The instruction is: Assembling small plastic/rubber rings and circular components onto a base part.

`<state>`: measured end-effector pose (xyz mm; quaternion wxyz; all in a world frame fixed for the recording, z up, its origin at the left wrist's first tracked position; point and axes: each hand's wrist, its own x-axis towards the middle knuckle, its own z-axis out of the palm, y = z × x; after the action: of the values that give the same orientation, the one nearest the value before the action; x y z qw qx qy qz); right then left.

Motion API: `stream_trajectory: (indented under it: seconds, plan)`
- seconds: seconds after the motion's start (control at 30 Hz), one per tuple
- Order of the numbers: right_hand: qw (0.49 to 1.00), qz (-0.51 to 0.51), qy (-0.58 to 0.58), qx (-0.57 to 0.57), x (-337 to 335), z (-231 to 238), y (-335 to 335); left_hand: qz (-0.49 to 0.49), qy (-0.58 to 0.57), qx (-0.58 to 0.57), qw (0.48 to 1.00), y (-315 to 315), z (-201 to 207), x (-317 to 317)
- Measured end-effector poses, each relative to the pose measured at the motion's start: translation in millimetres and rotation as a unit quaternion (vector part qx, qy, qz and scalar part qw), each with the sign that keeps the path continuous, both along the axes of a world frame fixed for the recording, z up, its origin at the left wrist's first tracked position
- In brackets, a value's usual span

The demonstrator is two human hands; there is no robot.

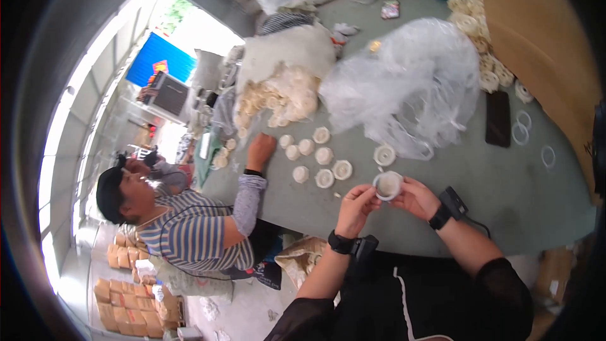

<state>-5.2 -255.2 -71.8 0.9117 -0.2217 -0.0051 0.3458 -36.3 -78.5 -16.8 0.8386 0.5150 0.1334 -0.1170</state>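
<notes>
Between my two hands is a round, off-white plastic part (388, 184), cup-like, with a paler ring around its rim. My left hand (357, 208) pinches its left side with thumb and fingers. The right side is gripped by my right hand (418, 201), whose fingers partly hide the edge. Just beyond lies a similar part with a notched rim (384, 155), flat on the grey-green table (442, 183). Several more notched round parts (324, 156) are scattered to the left, with a small pale bit (338, 194) near my left hand.
A crumpled clear plastic bag (410, 82) covers the table's middle. At right lie a dark phone (498, 119), thin white rings (521, 129) and a cardboard sheet (543, 31). A co-worker's hand (261, 149) rests at left, near a sack (287, 53) and heaped cream parts (284, 95).
</notes>
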Motion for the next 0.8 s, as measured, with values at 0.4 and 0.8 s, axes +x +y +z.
stream_trajectory:
  seconds: [0.4, 0.8]
  plan:
    - [0.998, 0.040, -0.018, 0.053, 2.0, 1.0, -0.3, 0.097, -0.053, 0.083, 0.990, -18.8, -19.8, -3.8]
    - [0.995, 0.042, -0.080, -0.040, -4.1, -1.3, 0.8, 0.094, -0.035, 0.046, 0.994, -13.8, -31.7, -7.2]
